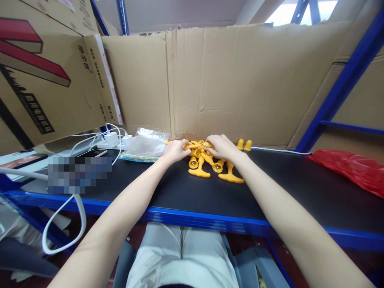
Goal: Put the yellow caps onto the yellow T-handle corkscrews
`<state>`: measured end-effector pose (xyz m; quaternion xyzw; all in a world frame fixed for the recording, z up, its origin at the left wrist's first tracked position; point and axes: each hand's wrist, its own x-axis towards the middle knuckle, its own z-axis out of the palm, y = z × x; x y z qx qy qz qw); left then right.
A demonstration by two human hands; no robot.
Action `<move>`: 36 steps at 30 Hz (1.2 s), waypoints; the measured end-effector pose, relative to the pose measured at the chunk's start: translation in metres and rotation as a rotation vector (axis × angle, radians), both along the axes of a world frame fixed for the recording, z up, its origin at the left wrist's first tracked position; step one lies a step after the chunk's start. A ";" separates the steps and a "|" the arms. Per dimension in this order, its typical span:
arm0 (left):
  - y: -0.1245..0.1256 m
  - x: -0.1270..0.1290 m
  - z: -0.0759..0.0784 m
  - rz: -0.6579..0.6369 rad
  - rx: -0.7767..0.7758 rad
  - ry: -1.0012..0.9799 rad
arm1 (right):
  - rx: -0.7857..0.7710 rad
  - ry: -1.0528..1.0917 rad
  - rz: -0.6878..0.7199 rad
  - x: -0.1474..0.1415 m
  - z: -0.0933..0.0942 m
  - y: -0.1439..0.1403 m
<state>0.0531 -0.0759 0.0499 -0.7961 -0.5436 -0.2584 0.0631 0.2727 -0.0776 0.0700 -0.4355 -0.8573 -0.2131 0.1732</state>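
At the back of the black shelf, a pile of yellow plastic pieces (199,172) lies between my hands. Some end in a curved T-shaped handle; others look like small bells or cups with open mouths. My left hand (174,151) is closed at the pile's left side, its fingertips around a yellow plastic piece (186,147). Across from it, my right hand (221,147) has its fingers curled on another yellow plastic piece (207,145). Both pieces meet near the middle, but I cannot tell whether they are joined. A T-shaped yellow handle (231,176) lies below my right hand.
Two small yellow cups (244,145) stand right of my right hand. A clear plastic bag (147,145) lies left, beside white chargers (112,139) and cables. Red plastic (349,168) lies far right. A cardboard wall (240,80) closes the back; a blue rail (204,219) edges the front.
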 end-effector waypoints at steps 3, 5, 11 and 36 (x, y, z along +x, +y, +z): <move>0.001 -0.002 0.000 0.010 -0.005 -0.001 | 0.091 0.039 -0.050 0.007 0.001 0.004; 0.001 -0.002 0.000 0.005 0.003 -0.003 | 0.144 0.099 -0.087 0.013 0.002 0.007; 0.004 -0.003 -0.002 0.013 0.002 0.000 | 0.275 0.430 -0.283 0.051 -0.002 0.021; 0.004 -0.004 -0.003 0.017 -0.003 -0.018 | -0.081 1.008 -1.140 0.161 -0.072 0.032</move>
